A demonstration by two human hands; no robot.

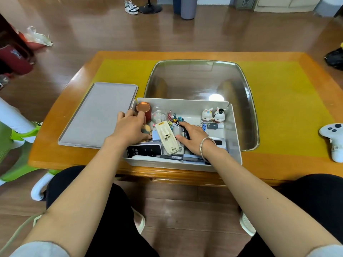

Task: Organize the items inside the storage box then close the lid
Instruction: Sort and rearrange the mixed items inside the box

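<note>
Both hands in storage box (234,127); label reads, perhaps, "FAN".

One storage box (234,134) is sitting at the table's (278,108) near edge, with one lid (98,115) lying beside its left wall. Two hands are reaching into the box: the left hand (130,127) and the right hand (193,139). Two rabbit figurines (213,114) are standing in the far right corner, one round tin (143,107) in the far left corner. One game controller (334,138) is lying at the table's right edge.
</note>
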